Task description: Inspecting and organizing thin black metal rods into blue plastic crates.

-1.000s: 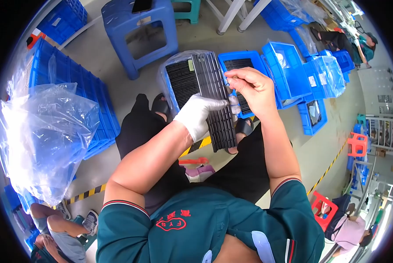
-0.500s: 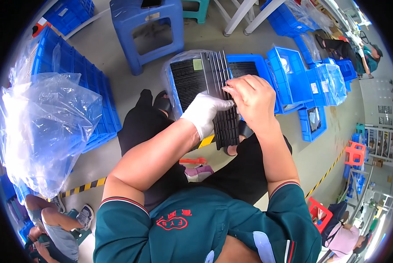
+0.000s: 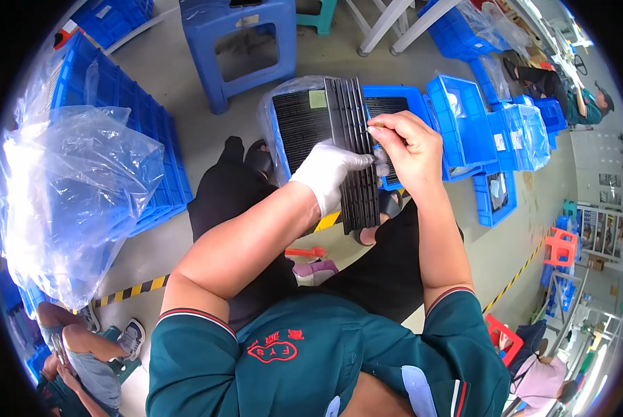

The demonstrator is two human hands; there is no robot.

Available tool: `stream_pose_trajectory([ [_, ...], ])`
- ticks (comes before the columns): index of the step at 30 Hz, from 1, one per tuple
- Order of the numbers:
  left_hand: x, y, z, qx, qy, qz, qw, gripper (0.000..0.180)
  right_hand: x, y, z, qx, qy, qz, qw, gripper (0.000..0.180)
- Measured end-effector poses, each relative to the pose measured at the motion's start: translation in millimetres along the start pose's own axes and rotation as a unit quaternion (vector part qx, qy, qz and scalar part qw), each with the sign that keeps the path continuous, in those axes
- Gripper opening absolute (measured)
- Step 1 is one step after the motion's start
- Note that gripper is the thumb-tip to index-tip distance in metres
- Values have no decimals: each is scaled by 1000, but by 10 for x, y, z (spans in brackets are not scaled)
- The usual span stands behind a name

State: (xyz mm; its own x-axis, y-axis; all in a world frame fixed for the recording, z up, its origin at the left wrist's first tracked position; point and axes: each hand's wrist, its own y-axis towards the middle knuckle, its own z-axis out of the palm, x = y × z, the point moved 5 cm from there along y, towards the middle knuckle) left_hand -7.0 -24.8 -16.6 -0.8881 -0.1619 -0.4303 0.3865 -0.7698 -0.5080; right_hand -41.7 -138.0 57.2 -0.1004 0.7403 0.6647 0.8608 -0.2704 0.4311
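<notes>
My left hand (image 3: 327, 174), in a white glove, is closed around a stack of long, thin black strips (image 3: 358, 198). The stack stands tilted over the bins, its long side running away from me. At its right edge my bare right hand (image 3: 417, 149) is closed, thumb and forefinger pinched together close to the strips. Whatever those fingertips hold is too small to make out. Behind the stack, a plastic-lined bin of packed black strips (image 3: 297, 121) carries a pale green label (image 3: 317, 99). A blue bin (image 3: 398, 92) beside it also contains black strips.
Several blue crates (image 3: 464, 128) stand to the right. At the left is a tall crate stack (image 3: 141, 146) with clear plastic film (image 3: 75, 187) over it. A blue stool (image 3: 238, 66) stands ahead. Other people sit at lower left, lower right and far right.
My right hand has shifted slightly right, its pinched fingers now at the stack's right edge. The left hand keeps its hold on the strips, almost in the same place.
</notes>
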Motion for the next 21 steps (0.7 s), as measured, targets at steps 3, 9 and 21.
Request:
stream_pose_trajectory([
  [3,5,36,-50,-1,8,0,1000,24,25,5,15,10,-12,-7,1000,10],
  [9,36,97,-103,-26,33,9,999,21,51,-9,22,15,-59,-47,997,10],
  [21,99,134,-109,-27,-11,-8,1000,17,232,-38,94,32,-231,-186,954,12],
])
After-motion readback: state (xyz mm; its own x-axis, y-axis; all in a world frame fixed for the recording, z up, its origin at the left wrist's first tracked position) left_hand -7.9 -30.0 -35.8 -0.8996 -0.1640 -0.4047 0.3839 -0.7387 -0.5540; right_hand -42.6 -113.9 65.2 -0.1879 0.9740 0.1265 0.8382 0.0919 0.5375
